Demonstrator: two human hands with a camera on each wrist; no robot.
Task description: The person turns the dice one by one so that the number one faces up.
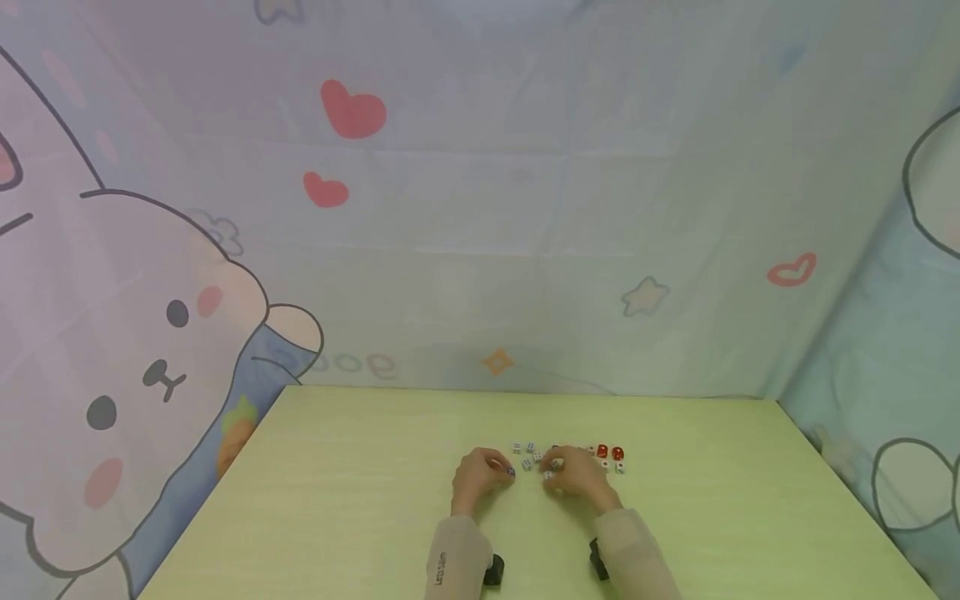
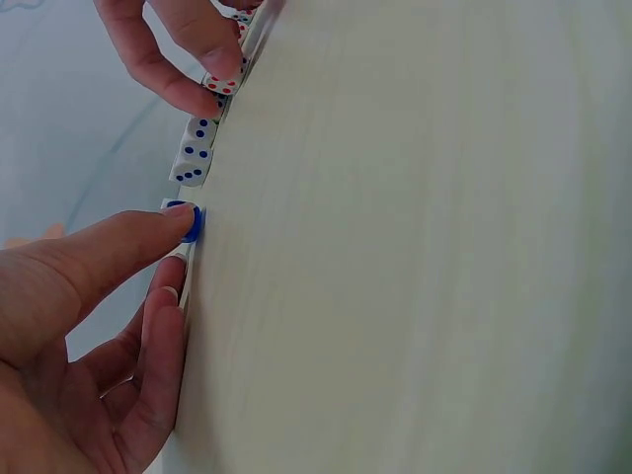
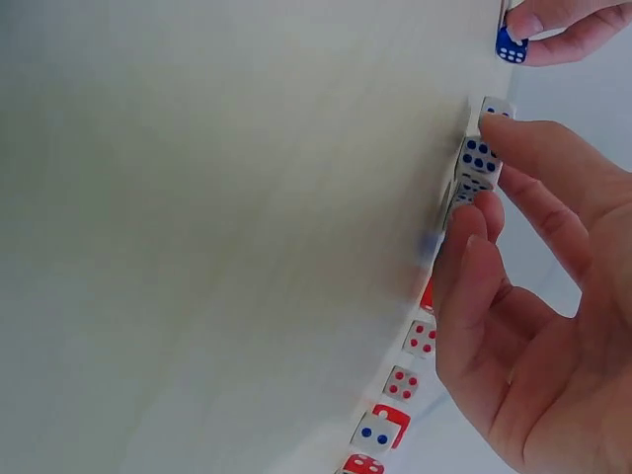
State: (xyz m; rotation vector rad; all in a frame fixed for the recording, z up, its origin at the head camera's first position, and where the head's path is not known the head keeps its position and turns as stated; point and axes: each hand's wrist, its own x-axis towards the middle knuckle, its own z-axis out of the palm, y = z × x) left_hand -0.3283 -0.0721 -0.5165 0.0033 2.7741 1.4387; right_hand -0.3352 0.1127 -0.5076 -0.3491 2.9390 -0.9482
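Observation:
My left hand point(image 1: 476, 478) pinches a blue die point(image 3: 512, 45) with white pips, thumb on its upper part, at the left end of a cluster of dice. In the left wrist view, the thumb covers part of this blue die point(image 2: 195, 226). My right hand point(image 1: 581, 473) is among the dice to the right. Its thumb and fingers hold a white die point(image 3: 478, 156) with blue pips, partly covered by the thumb. Another white die point(image 3: 470, 188) lies close by its curled fingers. White dice point(image 1: 516, 447) with blue pips lie between the hands.
Red dice point(image 1: 602, 451) and white dice point(image 1: 620, 468) lie right of my right hand, some with red pips. The dice are on a pale yellow-green tabletop point(image 1: 337, 483). A printed cloth point(image 1: 465, 275) hangs behind the table's far edge.

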